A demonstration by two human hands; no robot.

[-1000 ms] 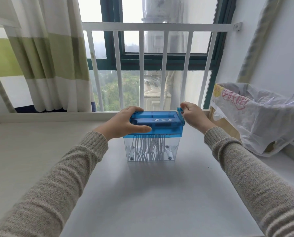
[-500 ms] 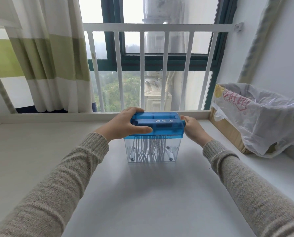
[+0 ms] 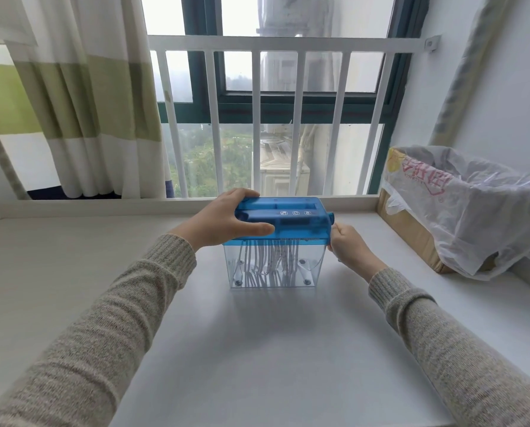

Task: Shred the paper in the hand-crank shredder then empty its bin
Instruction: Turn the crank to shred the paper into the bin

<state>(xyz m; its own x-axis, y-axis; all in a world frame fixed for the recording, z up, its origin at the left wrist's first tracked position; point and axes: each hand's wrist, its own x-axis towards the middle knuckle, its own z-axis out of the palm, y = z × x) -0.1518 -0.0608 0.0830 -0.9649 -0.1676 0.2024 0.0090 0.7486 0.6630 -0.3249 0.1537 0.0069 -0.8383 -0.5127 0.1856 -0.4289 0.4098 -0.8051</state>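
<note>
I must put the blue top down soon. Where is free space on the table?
Free: left of the shredder, toward the curtain, and in front of it between the sleeves. Crowded: right, where the bagged box stands.

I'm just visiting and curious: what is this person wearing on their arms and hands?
Both arms are covered by long sleeves of a heathered grey-beige knit sweater, left sleeve and right sleeve, each ending in a ribbed cuff at the wrist. The left hand and right hand are bare: no gloves, rings or watch show.
</note>
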